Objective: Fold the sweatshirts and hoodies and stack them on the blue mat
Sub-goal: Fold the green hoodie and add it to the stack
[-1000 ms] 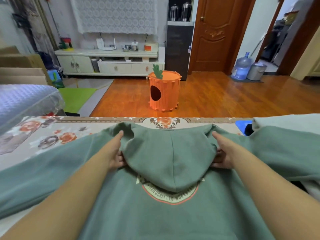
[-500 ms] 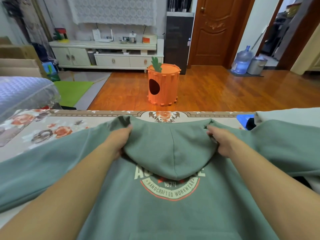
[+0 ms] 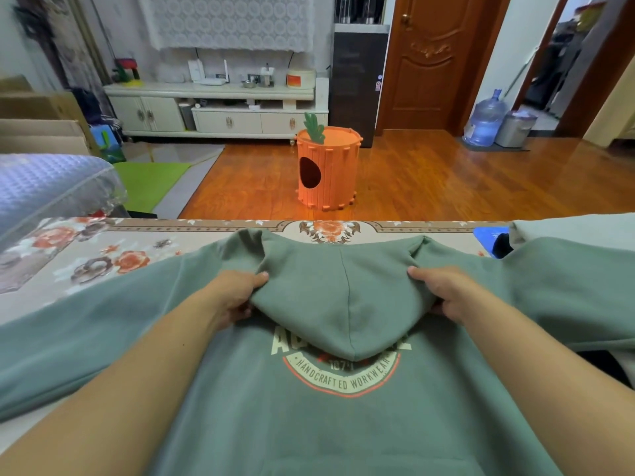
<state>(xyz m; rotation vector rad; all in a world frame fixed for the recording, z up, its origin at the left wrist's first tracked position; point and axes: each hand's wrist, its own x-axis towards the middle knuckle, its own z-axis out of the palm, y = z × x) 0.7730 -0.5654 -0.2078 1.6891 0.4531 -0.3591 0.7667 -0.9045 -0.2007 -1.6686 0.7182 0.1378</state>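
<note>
A sage-green hoodie (image 3: 336,417) lies spread face up on the floral-covered table (image 3: 86,255), its sleeves stretched out to both sides. Its hood (image 3: 343,297) is folded down over the chest, covering the top of a round printed logo. My left hand (image 3: 237,297) grips the hood's left edge, thumb on top. My right hand (image 3: 443,293) grips the right edge the same way. A corner of the blue mat (image 3: 488,235) shows at the far right, partly under a pale folded garment (image 3: 577,228).
Beyond the table's far edge is wooden floor with an orange carrot-shaped bin (image 3: 326,170). A quilted blue cushion (image 3: 51,187) sits at the left. A white cabinet (image 3: 213,111), a door and a water jug (image 3: 484,120) stand further back.
Both hands have taken hold of the hood's edges and shifted it away from me, uncovering more of the printed logo. The camera has tilted down slightly.
</note>
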